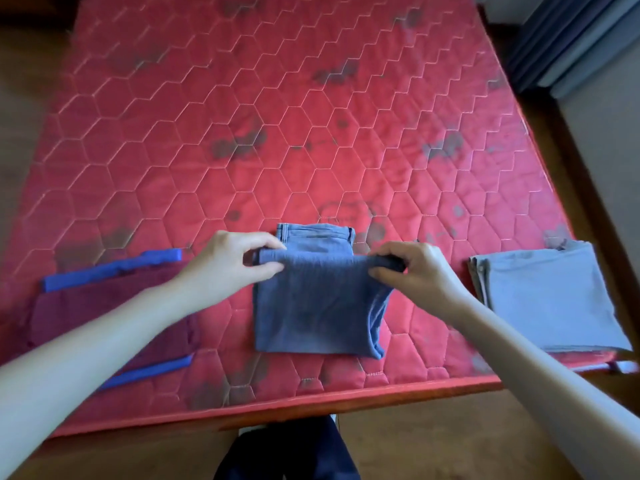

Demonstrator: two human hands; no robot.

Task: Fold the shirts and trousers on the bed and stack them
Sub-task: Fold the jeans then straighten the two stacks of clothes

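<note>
A pair of blue jeans (317, 308) lies partly folded at the near middle of the red mattress (263, 133), its waistband showing beyond the fold. My left hand (232, 263) pinches the left end of the raised folded edge, and my right hand (412, 268) pinches the right end. To the left lies a folded maroon shirt (86, 313) with blue trim, partly under my left forearm. To the right rests a folded grey garment (543, 299) near the mattress corner.
The mattress's near edge (311, 400) runs just below the clothes, with a wooden bed frame (588, 188) along the right side. Dark stains dot the quilted surface. My dark trouser legs (287, 452) stand at the bed's foot. A grey curtain (581, 36) hangs at the far right.
</note>
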